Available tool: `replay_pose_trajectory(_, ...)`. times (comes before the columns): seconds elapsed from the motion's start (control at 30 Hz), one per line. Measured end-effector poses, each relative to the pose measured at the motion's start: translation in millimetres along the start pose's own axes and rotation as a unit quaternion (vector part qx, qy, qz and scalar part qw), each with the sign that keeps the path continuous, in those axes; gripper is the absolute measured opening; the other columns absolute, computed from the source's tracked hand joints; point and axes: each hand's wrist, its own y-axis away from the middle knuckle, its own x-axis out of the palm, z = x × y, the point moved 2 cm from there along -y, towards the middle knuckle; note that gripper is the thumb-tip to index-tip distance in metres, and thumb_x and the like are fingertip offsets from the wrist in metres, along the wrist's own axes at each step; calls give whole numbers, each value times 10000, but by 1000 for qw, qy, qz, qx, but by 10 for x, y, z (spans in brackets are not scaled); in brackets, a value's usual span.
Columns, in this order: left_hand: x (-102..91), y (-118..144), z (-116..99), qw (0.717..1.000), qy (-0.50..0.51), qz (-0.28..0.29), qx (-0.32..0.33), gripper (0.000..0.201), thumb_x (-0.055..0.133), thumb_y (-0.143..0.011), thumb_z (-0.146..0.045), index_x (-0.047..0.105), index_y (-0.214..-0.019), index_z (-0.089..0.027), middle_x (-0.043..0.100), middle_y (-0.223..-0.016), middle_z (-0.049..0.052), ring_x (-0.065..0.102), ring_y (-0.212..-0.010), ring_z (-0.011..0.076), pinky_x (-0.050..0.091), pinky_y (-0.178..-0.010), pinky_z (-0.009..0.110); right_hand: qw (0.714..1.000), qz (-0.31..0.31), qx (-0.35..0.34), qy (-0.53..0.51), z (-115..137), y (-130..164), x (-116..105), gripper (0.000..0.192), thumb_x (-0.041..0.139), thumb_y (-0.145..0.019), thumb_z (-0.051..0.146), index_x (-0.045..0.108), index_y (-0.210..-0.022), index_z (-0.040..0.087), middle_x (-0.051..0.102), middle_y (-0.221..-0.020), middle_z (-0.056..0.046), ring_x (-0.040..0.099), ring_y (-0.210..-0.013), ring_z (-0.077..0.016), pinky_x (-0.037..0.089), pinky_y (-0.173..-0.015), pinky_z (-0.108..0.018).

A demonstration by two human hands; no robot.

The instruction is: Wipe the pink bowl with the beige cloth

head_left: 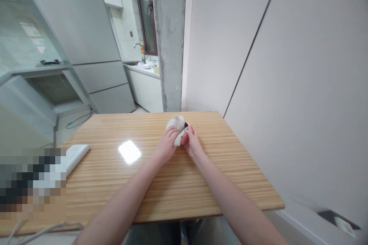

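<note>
Both hands meet over the far middle of the wooden table (218,183). My left hand (167,146) is closed on a crumpled white cloth (175,123), which bunches up above the fingers. My right hand (194,142) wraps round a small pinkish-red cup-like object (184,139) with a dark opening at its top right. Part of the cloth lies against that object, between the two hands. Fingers and cloth hide most of the object, so its exact kind does not show.
A white flat box-like item (79,153) lies at the table's left, beside a blurred-out patch. Cables (57,226) run along the front left edge. A pale wall (258,103) borders the right side. Behind are a fridge (71,26), a concrete pillar (171,38) and a sink tap (139,46).
</note>
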Motion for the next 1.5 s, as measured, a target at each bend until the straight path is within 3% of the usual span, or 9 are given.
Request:
replay_pose_trajectory(0.17, -70, 1, -38, 997, -22, -52, -56, 156, 433, -821, -151, 571, -892, -160, 587, -963, 108, 490, -1018, 255, 408, -938, 469, 992, 113, 57, -14, -58, 116, 124, 434, 736, -622, 265, 560, -1019, 269, 664, -837, 53, 617, -747, -113, 508, -660, -222)
replay_pose_trajectory(0.37, -152, 13, -9, 999, 5, 10, 36, 191, 454, -765, -115, 599, -871, -179, 603, -941, 95, 495, -1004, 243, 374, -980, 453, 962, 90, 248, 74, 71, -9, -30, 286, 655, -732, 383, 624, -923, 172, 705, -795, -39, 644, -691, -159, 521, -607, -271)
replay_pose_trajectory(0.53, -179, 33, 52, 990, 111, -75, -31, 255, 435, -825, -169, 586, -1029, -176, 627, -1070, 93, 543, -1058, 225, 401, -982, 406, 985, 69, 145, 62, 58, -83, -61, 238, 682, -674, 285, 626, -885, 189, 716, -778, -7, 657, -730, -159, 524, -676, -275)
replay_pose_trajectory(0.73, -359, 86, 420, 850, 237, -333, -333, 402, 377, -907, -466, 614, -902, -141, 675, -857, 84, 634, -830, 211, 499, -741, 312, 978, 117, 131, 112, -19, -8, -24, 232, 684, -620, 227, 645, -845, 190, 721, -800, -4, 658, -825, -172, 509, -769, -294)
replay_pose_trajectory(0.87, -387, 111, 572, 763, 277, -429, -395, 478, 376, -900, -511, 619, -1019, -117, 679, -996, 130, 639, -951, 236, 505, -809, 332, 965, 133, 174, 147, -38, 91, -2, 209, 647, -616, 209, 648, -825, 194, 712, -787, 2, 654, -806, -169, 506, -744, -288)
replay_pose_trajectory(0.93, -354, 89, 518, 804, 276, -397, -347, 470, 378, -909, -490, 614, -1079, -121, 677, -1038, 130, 627, -1013, 242, 493, -877, 358, 970, 133, 155, 136, -35, 117, 31, 205, 650, -621, 218, 648, -825, 197, 711, -799, 3, 651, -821, -169, 505, -752, -285)
replay_pose_trajectory(1.1, -139, 23, 186, 953, 218, -160, -140, 399, 394, -933, -340, 513, -1278, -178, 536, -1334, 110, 461, -1275, 220, 348, -1090, 414, 993, 70, 48, 78, 9, 60, 51, 312, 684, -612, 233, 631, -919, 218, 712, -899, 7, 642, -892, -171, 502, -817, -291)
replay_pose_trajectory(1.3, 62, 45, 9, 991, 125, -35, -40, 434, 383, -919, -215, 440, -1349, -202, 219, -1540, 93, 200, -1422, 224, 237, -1153, 449, 998, -45, -24, 28, 46, -61, -100, 323, 669, -639, 280, 586, -951, 254, 694, -890, 32, 639, -860, -153, 519, -786, -285)
replay_pose_trajectory(1.5, 42, 51, -35, 998, 56, -34, -22, 539, 454, -801, -64, 436, -1330, -164, 235, -1517, 138, 89, -1439, 284, 225, -1147, 516, 1000, 13, -14, 1, 10, -4, -20, 365, 655, -657, 299, 582, -1012, 254, 693, -975, 17, 646, -918, -167, 531, -783, -289)
